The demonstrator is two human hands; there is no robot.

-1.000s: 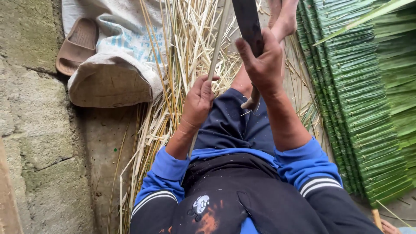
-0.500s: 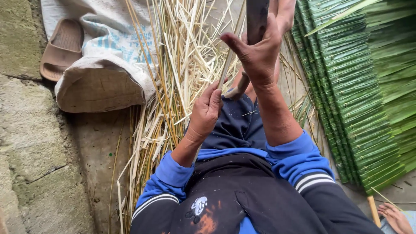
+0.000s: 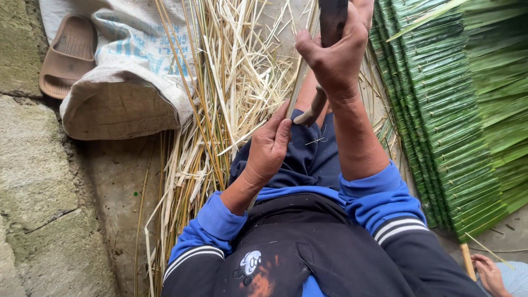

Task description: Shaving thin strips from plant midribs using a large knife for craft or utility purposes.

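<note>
Where the blue sleeves end at lower centre of the frame, the left hand [image 3: 268, 147] is closed around a thin pale strip [image 3: 300, 82] that rises from its fingers toward the top centre. Above it and slightly to the right, the right hand [image 3: 335, 58] is clenched around the dark handle of a knife [image 3: 332, 19], whose upper part leaves the top edge; the blade itself cannot be made out. The strip passes just beside the right hand, on its left. Both hands work over the lap, covered in dark blue cloth. Behind them, a loose heap of pale straw-coloured shavings [image 3: 231, 77] fills the upper centre. A stack of flat green strips [image 3: 445, 110] occupies the right side. At upper left, a brown sandal [image 3: 69, 55] lies against a white sack [image 3: 137, 55].
</note>
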